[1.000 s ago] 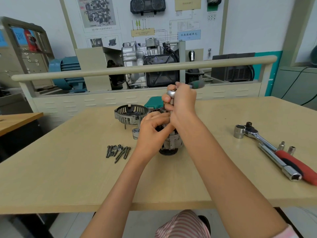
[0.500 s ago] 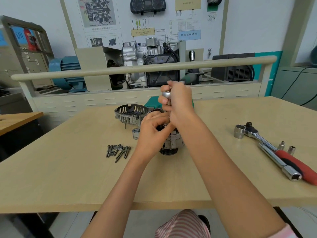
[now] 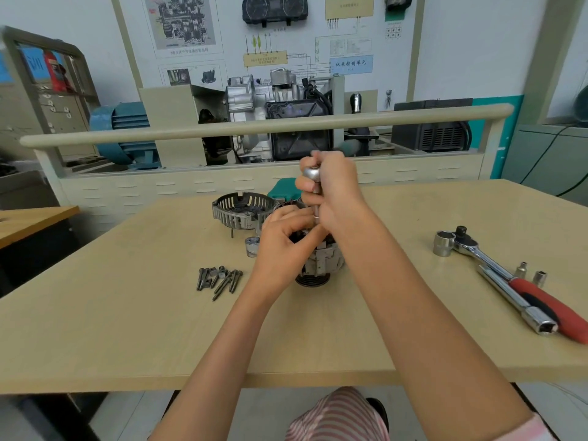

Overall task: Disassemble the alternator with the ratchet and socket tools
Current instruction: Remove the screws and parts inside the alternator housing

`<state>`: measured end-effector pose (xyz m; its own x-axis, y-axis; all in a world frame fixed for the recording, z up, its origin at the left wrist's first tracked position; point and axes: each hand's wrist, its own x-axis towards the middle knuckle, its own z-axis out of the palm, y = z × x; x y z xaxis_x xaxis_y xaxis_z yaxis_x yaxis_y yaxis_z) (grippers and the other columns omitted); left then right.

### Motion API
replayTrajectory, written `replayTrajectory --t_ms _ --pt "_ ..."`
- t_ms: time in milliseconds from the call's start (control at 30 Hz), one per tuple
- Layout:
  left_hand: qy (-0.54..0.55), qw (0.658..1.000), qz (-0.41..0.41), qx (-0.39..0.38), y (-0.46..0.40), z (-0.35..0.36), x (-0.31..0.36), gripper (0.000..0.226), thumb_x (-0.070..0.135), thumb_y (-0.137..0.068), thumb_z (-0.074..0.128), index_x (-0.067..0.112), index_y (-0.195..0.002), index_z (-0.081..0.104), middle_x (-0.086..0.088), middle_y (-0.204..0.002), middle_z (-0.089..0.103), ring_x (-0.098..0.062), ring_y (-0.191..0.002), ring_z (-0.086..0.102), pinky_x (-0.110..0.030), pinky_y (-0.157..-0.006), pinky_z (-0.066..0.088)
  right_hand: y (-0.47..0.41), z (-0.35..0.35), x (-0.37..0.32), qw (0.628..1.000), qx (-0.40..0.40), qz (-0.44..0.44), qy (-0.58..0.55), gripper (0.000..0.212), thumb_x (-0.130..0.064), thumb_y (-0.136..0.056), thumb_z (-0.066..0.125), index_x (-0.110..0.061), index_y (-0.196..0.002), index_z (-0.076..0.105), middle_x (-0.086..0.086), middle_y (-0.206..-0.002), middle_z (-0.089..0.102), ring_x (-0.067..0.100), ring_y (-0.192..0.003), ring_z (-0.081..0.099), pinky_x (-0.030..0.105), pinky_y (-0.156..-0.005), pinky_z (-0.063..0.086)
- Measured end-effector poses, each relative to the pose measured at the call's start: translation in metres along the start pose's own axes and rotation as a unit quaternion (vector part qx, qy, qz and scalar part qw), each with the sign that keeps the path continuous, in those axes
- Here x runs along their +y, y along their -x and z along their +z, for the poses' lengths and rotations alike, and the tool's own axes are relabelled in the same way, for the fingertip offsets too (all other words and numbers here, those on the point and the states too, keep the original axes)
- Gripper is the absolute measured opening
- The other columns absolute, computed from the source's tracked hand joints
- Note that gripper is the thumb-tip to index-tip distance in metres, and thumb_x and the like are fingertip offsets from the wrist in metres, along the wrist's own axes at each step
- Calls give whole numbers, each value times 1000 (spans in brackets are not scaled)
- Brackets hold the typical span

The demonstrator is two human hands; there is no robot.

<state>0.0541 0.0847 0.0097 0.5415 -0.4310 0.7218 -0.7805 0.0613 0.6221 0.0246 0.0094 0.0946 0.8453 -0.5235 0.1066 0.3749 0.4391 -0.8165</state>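
An automotive training workshop: a wall board [image 3: 270, 43] carries an instrument cluster [image 3: 275, 9], wiring diagrams and engine illustrations, with a blue label in Chinese characters [image 3: 351, 64]. Below it, behind a beige rail [image 3: 254, 124], stands a cutaway engine assembly [image 3: 280, 116] beside a blue electric motor [image 3: 124, 132]. A gear lever knob [image 3: 355, 100] stands to the engine's right. On the pale wooden counter [image 3: 127, 313] lie a red-handled ratchet [image 3: 509, 281], loose sockets [image 3: 442, 243], a row of bolts [image 3: 219, 278] and a ribbed alternator housing half [image 3: 241, 210]. A grey metal cabinet [image 3: 47, 90] stands at the left.
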Motion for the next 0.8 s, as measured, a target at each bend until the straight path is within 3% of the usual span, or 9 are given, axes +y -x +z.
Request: replayTrajectory --t_ms 67,167,267,400,467,567,667,733,800 --pt "-2 1000 -10 -2 0 0 -2 28 13 -86 64 25 -61 62 16 -71 60 4 -88 48 -30 -97 34 -3 -6 -8 990 -106 84 28 26 -4 -94 26 -14 -75 40 -8 -47 42 3 -27 27 14 -27 10" --pt "-11 1000 5 -19 -1 -2 -1 32 21 -86 58 10 -57 57 -4 -66 57 -4 -81 48 -17 -94 30 -5 -12 -12 976 -176 128 -5 23 -5 -94 28 -15 -76 40 -10 -46 41 1 -27 26 13 -28 9" --pt "-13 999 16 -31 -1 -3 -3 31 19 -87 56 2 -62 63 -11 -65 59 -18 -78 47 -9 -89 28 -1 -5 -5 995 -72 66 -9 27 -6 -96 26 -14 -75 40 -7 -48 43 4 -29 30 14 -26 13" --pt "-1 1000 -15 -12 0 -2 -5 29 -2 -83 60 18 -63 66 16 -67 58 4 -82 46 -22 -91 34 7 8 10 988 93 -122 -31 21 -10 -101 24 -15 -84 36 5 -69 46 11 -43 36 14 -31 26" --pt "2 1000 -14 -7 0 -1 -4 29 0 -84 61 20 -65 69 22 -71 62 7 -85 47 -20 -92 34 6 8 7 995 58 -80 11 21 -8 -99 25 -14 -84 38 2 -66 45 8 -35 34 13 -29 21" --pt "4 1000 -9 -4 0 -1 -3 14 8 -87 62 8 -77 72 26 -76 63 12 -92 49 -16 -95 33 0 2 -5 993 -81 60 61 23 -4 -94 26 -15 -77 38 -6 -52 42 4 -26 27 14 -27 11" --pt "5 1000 -8 -13 0 -3 -5 23 13 -88 63 12 -65 66 19 -70 60 8 -91 49 -18 -93 33 -5 -7 -11 973 -189 125 32 23 -6 -95 27 -15 -78 39 -10 -46 41 2 -26 25 13 -26 9" --pt "-1 1000 23 -19 0 -3 -5 31 15 -89 61 13 -58 58 7 -64 57 -5 -84 50 -11 -89 31 -3 -7 -10 977 -176 120 26 23 -7 -95 28 -15 -77 40 -10 -46 41 2 -27 26 13 -27 10" --pt "-4 999 34 -24 -1 -3 -5 28 17 -87 57 12 -61 65 -3 -65 62 -14 -80 48 -8 -86 30 0 -2 -4 996 -70 56 -7 24 -6 -96 26 -14 -79 41 -7 -51 43 4 -30 29 14 -27 13"
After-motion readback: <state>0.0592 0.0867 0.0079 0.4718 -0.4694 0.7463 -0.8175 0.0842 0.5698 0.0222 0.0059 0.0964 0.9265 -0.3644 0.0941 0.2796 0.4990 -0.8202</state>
